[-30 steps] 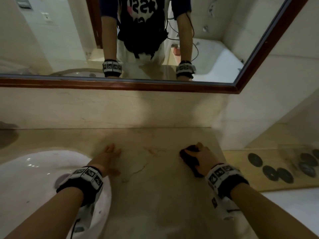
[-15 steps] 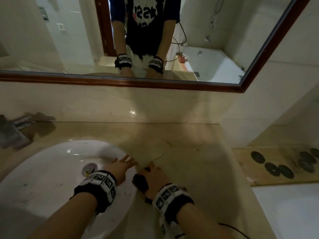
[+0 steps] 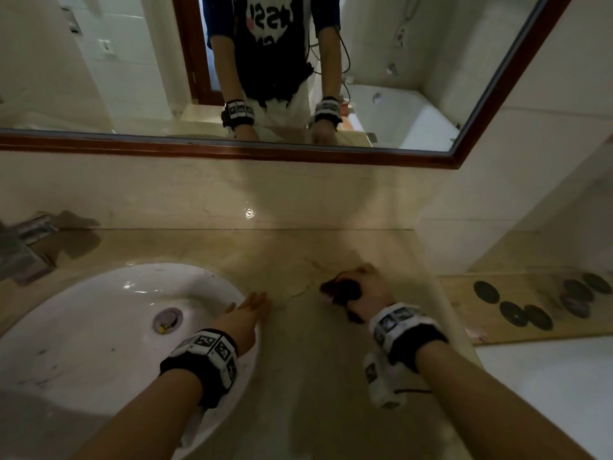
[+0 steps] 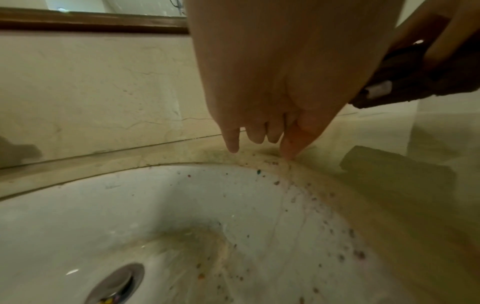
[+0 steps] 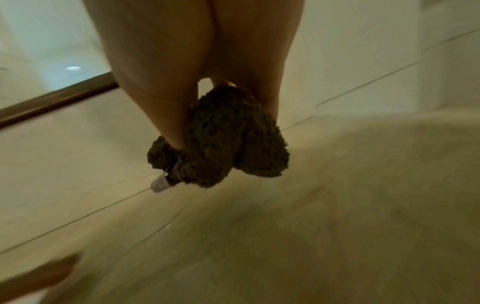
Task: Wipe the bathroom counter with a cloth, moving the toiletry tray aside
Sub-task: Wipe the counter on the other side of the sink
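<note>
Wiping stroke swung back right, away from the sink.
Right hand [image 3: 366, 295] bunching dark cloth [image 3: 341, 290] on bench [image 3: 298, 376]; left hand [image 3: 243, 315] flat, fingers straight, at sink rim [image 3: 199, 273]; more passes likely needed; toiletry tray unseen.

A home bathroom; white sink [image 3: 99, 313] set in a marble counter [image 3: 298, 254]; framed mirror [image 3: 132, 78] reflecting a bathtub [image 3: 408, 117].

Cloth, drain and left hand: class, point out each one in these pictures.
cloth [image 5: 221, 139]: right wrist view, middle of the bunched dark fabric.
drain [image 3: 167, 320]: head view, centre of the metal plug.
left hand [image 3: 243, 315]: head view, back of the hand.
</note>
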